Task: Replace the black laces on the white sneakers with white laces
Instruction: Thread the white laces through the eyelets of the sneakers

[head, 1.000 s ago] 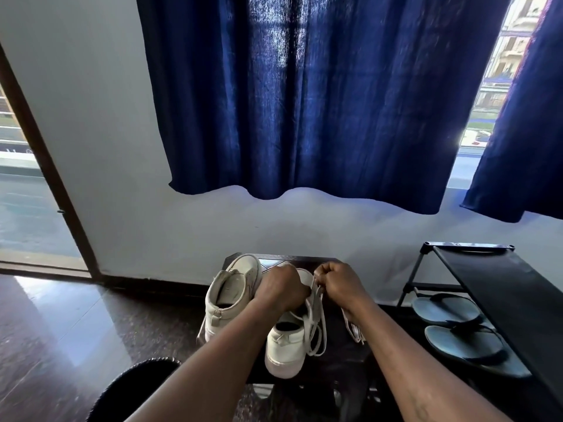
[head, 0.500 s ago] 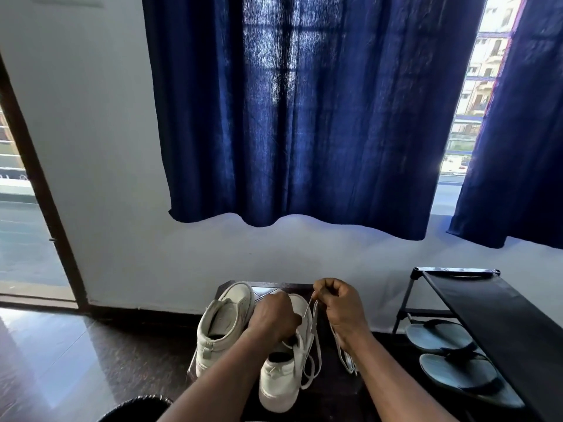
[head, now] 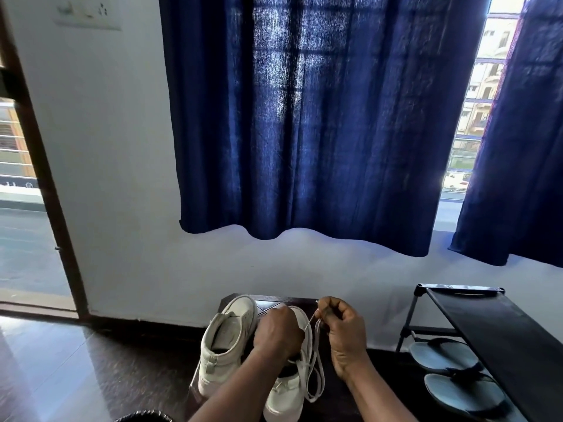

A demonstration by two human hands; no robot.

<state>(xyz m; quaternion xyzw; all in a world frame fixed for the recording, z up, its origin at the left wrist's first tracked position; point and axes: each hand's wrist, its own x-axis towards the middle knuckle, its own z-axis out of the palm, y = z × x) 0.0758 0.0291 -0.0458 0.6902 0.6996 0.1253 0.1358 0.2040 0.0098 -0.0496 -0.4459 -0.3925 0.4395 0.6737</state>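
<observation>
Near the far table edge [head: 268, 297], right hand [head: 344, 333] pinches white lace [head: 314, 336]; left hand [head: 278, 333] grips sneaker [head: 286, 397].

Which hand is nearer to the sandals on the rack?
Right. The right hand pinches the lace just left of the sandals; the left hand grips the sneaker, farther left, beyond the right hand.

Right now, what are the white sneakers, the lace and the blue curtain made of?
White sneakers: probably leather or faux leather, matte and smooth, with stitched panels. White lace: flat woven fabric, likely cotton or polyester; it droops in soft loops. Blue curtain: thin, loosely woven cloth, perhaps cotton or linen; daylight speckles through the weave.
</observation>
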